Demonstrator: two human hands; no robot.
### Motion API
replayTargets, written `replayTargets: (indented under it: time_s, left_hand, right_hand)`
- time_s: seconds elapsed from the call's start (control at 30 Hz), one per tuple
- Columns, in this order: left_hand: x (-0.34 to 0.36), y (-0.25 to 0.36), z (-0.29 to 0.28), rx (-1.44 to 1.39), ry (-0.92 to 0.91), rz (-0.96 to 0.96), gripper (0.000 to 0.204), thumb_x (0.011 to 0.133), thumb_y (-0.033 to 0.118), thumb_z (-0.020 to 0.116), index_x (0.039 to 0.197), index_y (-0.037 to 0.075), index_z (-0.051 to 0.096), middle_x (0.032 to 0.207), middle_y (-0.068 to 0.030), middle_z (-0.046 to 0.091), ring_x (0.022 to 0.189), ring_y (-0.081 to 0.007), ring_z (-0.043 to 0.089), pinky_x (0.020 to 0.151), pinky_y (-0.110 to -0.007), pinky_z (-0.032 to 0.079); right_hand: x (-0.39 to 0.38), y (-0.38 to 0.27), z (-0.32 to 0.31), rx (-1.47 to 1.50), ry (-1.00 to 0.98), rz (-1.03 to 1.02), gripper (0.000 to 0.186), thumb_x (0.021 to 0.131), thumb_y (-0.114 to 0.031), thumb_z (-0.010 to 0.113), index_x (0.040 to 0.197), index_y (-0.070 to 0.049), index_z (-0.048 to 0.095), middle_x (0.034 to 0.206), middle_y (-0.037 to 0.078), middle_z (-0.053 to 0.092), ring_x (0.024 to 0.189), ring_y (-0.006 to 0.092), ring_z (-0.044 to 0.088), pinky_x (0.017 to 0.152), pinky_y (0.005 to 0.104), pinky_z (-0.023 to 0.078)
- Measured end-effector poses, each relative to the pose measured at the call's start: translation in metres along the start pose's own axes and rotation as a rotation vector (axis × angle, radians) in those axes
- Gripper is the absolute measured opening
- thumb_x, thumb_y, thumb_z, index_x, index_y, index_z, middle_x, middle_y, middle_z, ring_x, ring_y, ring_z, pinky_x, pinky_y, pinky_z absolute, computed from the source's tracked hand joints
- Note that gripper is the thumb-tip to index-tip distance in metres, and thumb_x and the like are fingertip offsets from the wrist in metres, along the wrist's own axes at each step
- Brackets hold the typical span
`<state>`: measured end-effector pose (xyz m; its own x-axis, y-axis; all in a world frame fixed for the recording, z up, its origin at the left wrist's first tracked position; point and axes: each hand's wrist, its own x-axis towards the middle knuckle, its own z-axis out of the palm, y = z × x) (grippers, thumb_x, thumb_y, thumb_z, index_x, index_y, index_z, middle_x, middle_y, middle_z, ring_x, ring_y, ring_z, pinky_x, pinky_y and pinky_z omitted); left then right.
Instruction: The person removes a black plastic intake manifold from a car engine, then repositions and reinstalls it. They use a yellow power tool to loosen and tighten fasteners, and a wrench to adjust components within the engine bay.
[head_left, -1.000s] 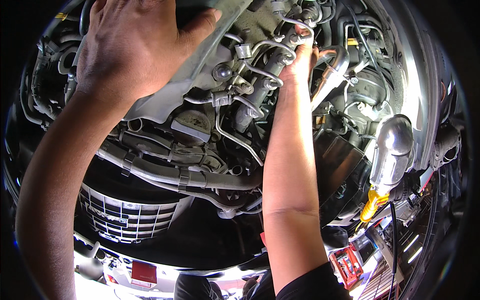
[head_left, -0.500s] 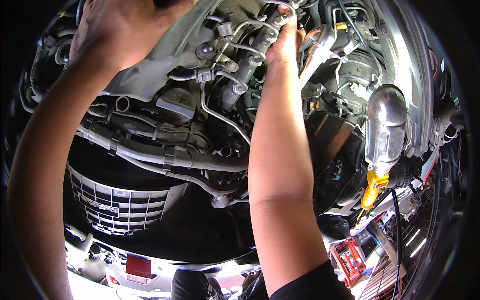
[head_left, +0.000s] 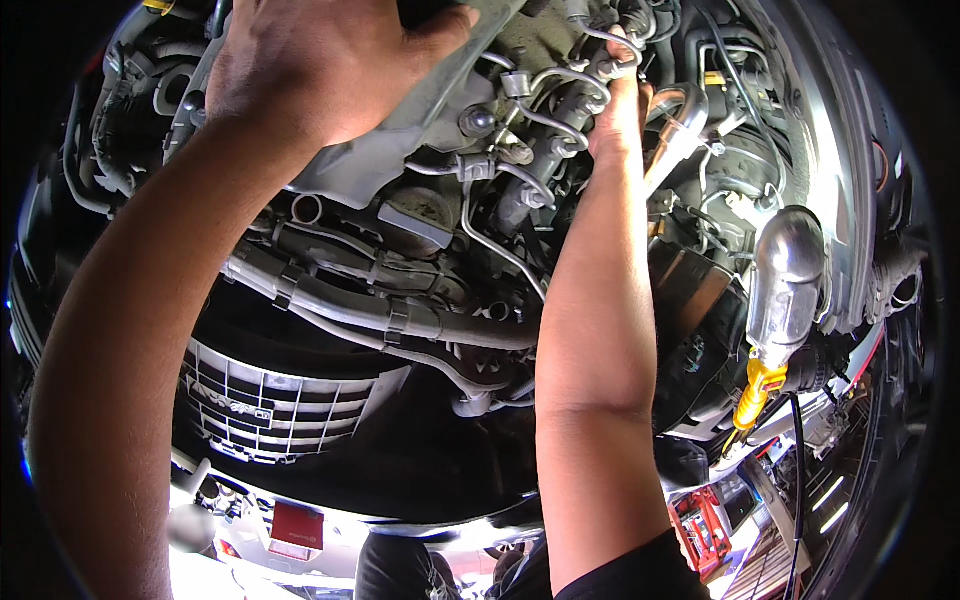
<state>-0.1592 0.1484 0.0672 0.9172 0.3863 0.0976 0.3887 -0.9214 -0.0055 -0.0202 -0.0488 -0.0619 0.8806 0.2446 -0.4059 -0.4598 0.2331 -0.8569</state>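
My left hand (head_left: 320,70) rests on a grey plastic engine part (head_left: 450,95) at the top left, thumb stretched out, other fingers mostly out of view above. My right hand (head_left: 620,110) reaches up beside a metal fuel rail (head_left: 520,200) with curved steel pipes (head_left: 560,130); its fingertips are bent in among the fittings (head_left: 615,65), and what they hold is partly hidden. A wider metal pipe (head_left: 675,135) runs just right of that hand.
A work lamp (head_left: 785,280) with a yellow handle (head_left: 755,390) hangs at the right. Hoses (head_left: 410,320) and a plastic grille (head_left: 270,400) lie below the engine parts. A red box (head_left: 295,530), a red tool case (head_left: 700,525) and legs (head_left: 395,565) show at the bottom.
The whole view has shifted with the head, up and then back down to the right. Both hands remain at about the same places on the engine.
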Motion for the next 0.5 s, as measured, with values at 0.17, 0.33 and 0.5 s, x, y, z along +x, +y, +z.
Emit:
replayTargets:
  time_s: [0.17, 0.33, 0.5]
  left_hand:
    - [-0.002, 0.001, -0.001, -0.038, -0.022, -0.018, 0.075, 0.092, 0.041, 0.069, 0.142, -0.006, 0.037, 0.134, -0.0262, 0.047, 0.129, -0.0406, 0.049, 0.118, -0.051, 0.036]
    - [0.0, 0.002, 0.001, 0.01, 0.01, 0.01, 0.076, 0.088, 0.039, 0.073, 0.139, -0.004, 0.038, 0.129, -0.0235, 0.048, 0.125, -0.0372, 0.051, 0.114, -0.051, 0.039]
    - [0.001, 0.001, 0.01, 0.035, 0.003, 0.012, 0.072, 0.086, 0.032, 0.076, 0.137, -0.003, 0.04, 0.124, -0.0216, 0.049, 0.122, -0.0355, 0.052, 0.109, -0.05, 0.041]
  right_hand:
    - [0.033, 0.031, -0.022, -0.046, 0.148, -0.095, 0.068, 0.075, -0.045, 0.089, 0.121, -0.001, 0.065, 0.108, 0.014, 0.07, 0.093, 0.0266, 0.07, 0.078, 0.0454, 0.061]
    - [0.041, 0.044, -0.025, 0.126, 0.159, -0.232, 0.068, 0.076, -0.026, 0.091, 0.127, 0.0, 0.055, 0.111, 0.017, 0.066, 0.091, 0.0278, 0.07, 0.076, 0.0465, 0.062]
    - [0.038, 0.043, -0.021, 0.128, 0.183, -0.252, 0.056, 0.075, -0.023, 0.09, 0.112, -0.005, 0.052, 0.101, 0.014, 0.063, 0.086, 0.0259, 0.068, 0.068, 0.0433, 0.062]
